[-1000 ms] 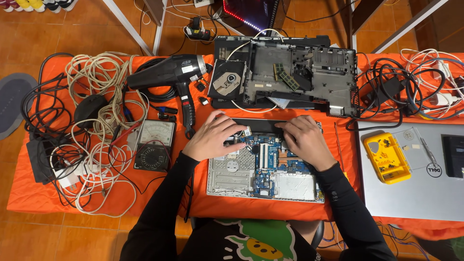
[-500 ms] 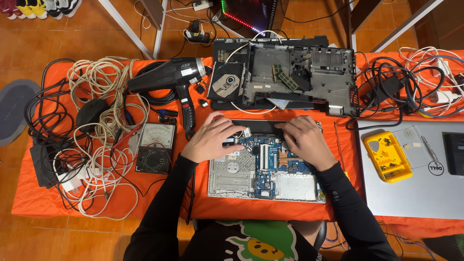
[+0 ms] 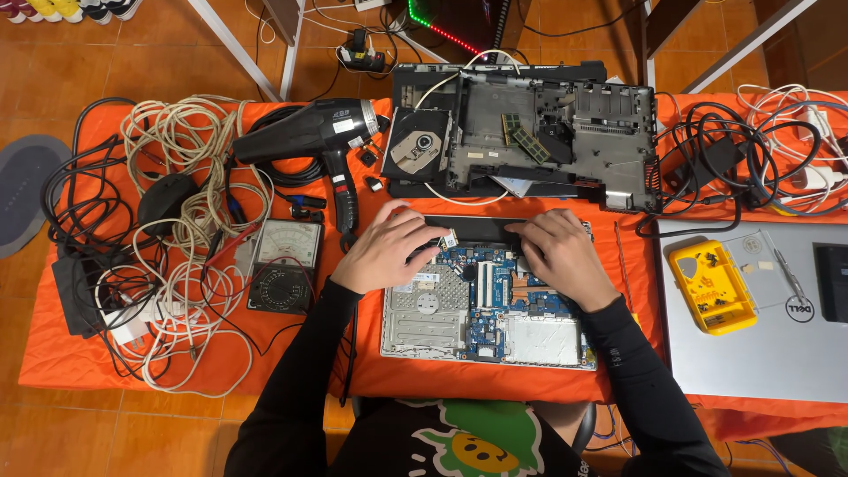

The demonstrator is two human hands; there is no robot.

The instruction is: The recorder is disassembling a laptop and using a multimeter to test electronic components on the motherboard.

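Opened laptop base [image 3: 488, 305] with blue motherboard exposed lies at centre of the orange-covered counter [image 3: 53, 353], right in front of the person. Both hands rest on its top edge. Left hand [image 3: 384, 247] at 10 o'clock of the board, fingers curled loosely down onto the black strip there; can't tell if it pinches anything. Right hand [image 3: 561, 256] at 1 o'clock, fingers bent, tips on the same black strip; grip not clear either.

At 12 o'clock, a second stripped laptop chassis [image 3: 530, 132] with optical drive showing. Black heat gun [image 3: 322, 141] at 10 o'clock, analog multimeter [image 3: 284, 265] at 9 o'clock, beyond it a tangle of white cables [image 3: 177, 203]. At 3 o'clock, a yellow parts tray [image 3: 711, 284] sits on a closed silver laptop [image 3: 760, 344]. Black power cords [image 3: 707, 168] at 2 o'clock.
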